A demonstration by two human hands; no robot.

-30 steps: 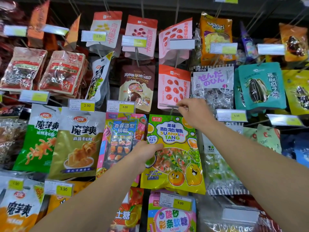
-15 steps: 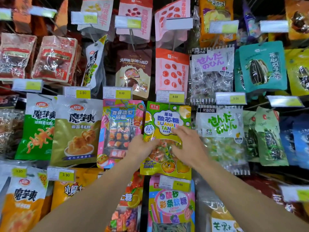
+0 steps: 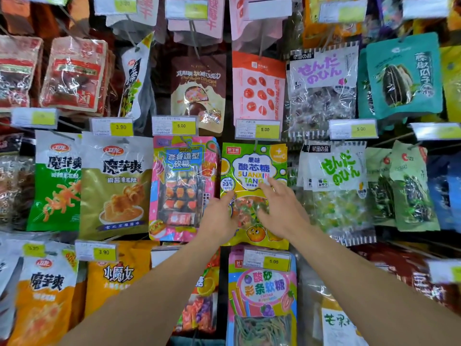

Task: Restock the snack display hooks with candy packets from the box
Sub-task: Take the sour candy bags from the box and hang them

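A green and yellow candy packet (image 3: 253,166) with fruit cartoons hangs on a display hook under a 5.00 price tag (image 3: 258,129). My left hand (image 3: 219,218) lies flat against its lower left edge, fingers spread. My right hand (image 3: 279,208) rests on its middle right, fingers apart and pressing the front. Neither hand grips the packet. The box is out of view.
A pink sushi-candy packet (image 3: 182,186) hangs just left, a clear bag with green lettering (image 3: 336,181) just right. Below hangs a pink and blue sour-strip packet (image 3: 262,295). Olive and green snack bags (image 3: 114,186) fill the left side; teal seed bags (image 3: 404,76) hang upper right.
My right hand came down from the hook at the price tag onto the packet's front. The packet now hangs straight on the hook. The view tilted downward and both hands flattened against it.
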